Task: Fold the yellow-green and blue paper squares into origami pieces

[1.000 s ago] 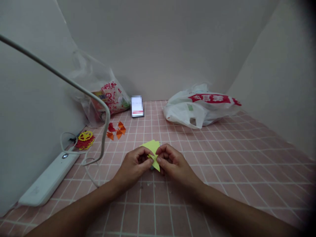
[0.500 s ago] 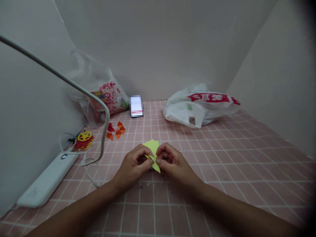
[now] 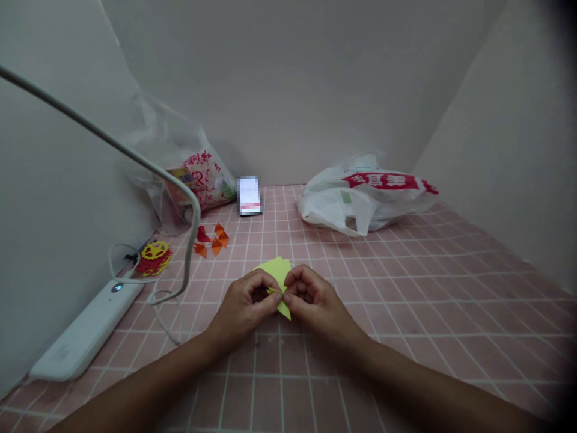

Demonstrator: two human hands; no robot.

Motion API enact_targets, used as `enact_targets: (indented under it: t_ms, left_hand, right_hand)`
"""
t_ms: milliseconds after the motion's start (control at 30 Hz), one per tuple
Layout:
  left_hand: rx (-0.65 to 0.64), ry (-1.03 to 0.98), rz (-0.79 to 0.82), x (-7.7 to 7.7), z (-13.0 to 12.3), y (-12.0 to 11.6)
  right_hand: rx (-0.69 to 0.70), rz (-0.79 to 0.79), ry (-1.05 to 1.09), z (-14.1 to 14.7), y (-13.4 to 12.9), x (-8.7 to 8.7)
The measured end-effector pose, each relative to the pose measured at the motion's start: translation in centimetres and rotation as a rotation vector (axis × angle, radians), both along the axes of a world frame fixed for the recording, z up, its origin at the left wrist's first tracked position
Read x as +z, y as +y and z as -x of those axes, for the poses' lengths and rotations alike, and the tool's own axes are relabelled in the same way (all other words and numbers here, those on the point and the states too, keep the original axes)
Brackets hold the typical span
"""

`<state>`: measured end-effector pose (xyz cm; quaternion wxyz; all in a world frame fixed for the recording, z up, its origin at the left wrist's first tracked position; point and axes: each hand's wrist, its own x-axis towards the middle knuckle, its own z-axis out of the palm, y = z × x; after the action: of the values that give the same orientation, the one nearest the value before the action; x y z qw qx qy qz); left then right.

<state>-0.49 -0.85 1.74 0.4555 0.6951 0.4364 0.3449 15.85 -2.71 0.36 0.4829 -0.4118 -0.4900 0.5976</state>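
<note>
A partly folded piece of yellow paper (image 3: 284, 309) is pinched between both hands, its pointed end aimed down toward me. My left hand (image 3: 249, 300) grips its left side with thumb and index finger. On the other side, my right hand (image 3: 315, 297) presses the paper between thumb and curled fingers. More yellow paper sheets (image 3: 276, 267) lie on the table just behind the fingers; the hands partly hide them. Small folded orange paper pieces (image 3: 217, 245) and a red one (image 3: 202, 234) rest farther off to the left.
A white power strip (image 3: 85, 331) with a cable lies at the left, beside red and yellow cut-out shapes (image 3: 154, 257). A grey cord (image 3: 135, 157) arches across the left side. At the back stand a phone (image 3: 249, 195) and two plastic bags (image 3: 205, 174), (image 3: 333, 204).
Both hands stay together at the paper. The fingers have shifted slightly on it, and the small fold now lies flatter between the thumbs.
</note>
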Motion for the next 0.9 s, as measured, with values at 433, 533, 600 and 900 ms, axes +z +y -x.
enact_targets:
  t_ms: [433,533,600,900]
  left_hand:
    - [0.016,-0.345,0.245,-0.98,-0.1,0.48]
    - [-0.016,-0.325,0.215,-0.94,0.0,0.32]
    - [-0.022,-0.284,0.178,-0.88,0.05,0.24]
    - [0.019,-0.226,0.17,-0.56,-0.04,0.27]
  right_hand:
    - [0.028,0.145,-0.003,-0.02,0.12,-0.25]
    - [0.025,0.155,-0.014,-0.03,0.06,-0.06]
    - [0.026,0.16,-0.016,-0.02,0.02,0.04]
    - [0.054,0.157,-0.041,0.04,-0.09,0.37]
